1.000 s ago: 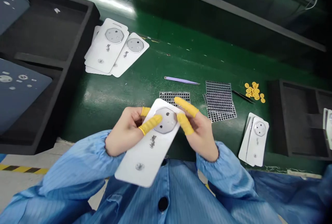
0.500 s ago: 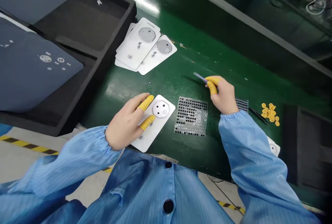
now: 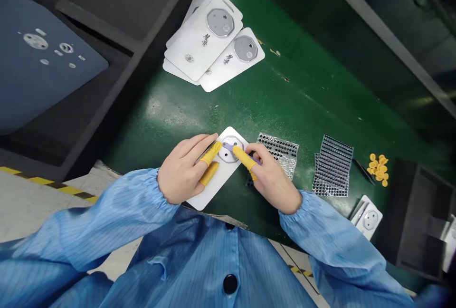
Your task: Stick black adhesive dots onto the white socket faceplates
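A white phone-shaped panel with an octagonal ring and dark round spots lies at the table's front edge. My left hand rests on its left side, with thumb and forefinger in yellow finger cots. My right hand pinches a purple stick-like tool, its tip inside the octagon near the left forefinger. Just right of the panel, partly under my right hand, is a clear sheet of black dots.
White panels are stacked at the back left, beside a black tray holding a blue-grey panel. To the right lie dotted sheets, black tweezers, yellow finger cots, small white panels and a dark tray.
My right hand has moved left with the purple tool, from above the dotted sheet onto the panel's octagon. My left hand stays on the panel. The camera view has shifted.
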Available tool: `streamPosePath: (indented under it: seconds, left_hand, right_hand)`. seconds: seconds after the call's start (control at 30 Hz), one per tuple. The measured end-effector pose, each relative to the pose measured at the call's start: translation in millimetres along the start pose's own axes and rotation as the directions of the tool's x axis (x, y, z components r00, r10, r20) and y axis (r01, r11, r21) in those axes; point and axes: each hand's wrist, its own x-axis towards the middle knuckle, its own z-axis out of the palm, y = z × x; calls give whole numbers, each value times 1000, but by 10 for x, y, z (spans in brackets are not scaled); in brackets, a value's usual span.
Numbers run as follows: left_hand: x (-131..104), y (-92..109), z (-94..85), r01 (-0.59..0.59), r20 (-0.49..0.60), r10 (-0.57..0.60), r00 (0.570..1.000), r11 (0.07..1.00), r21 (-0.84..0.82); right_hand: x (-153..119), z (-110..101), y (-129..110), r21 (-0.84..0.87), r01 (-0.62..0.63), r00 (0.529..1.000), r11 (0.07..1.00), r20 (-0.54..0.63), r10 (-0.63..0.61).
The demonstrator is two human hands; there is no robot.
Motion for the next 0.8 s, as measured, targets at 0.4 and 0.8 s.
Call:
streamPosePath:
  seconds: [0.4,0.8]
  left_hand:
    - [4,44,-13,19,138,-27,990,998,55]
    - [19,106,-26,63,200,-82,976,993,100]
  right_hand:
    - [24,-31,-74,55,-171,983,984,75,167]
    - [31,-39,-82,-229,-22,993,973,105,47]
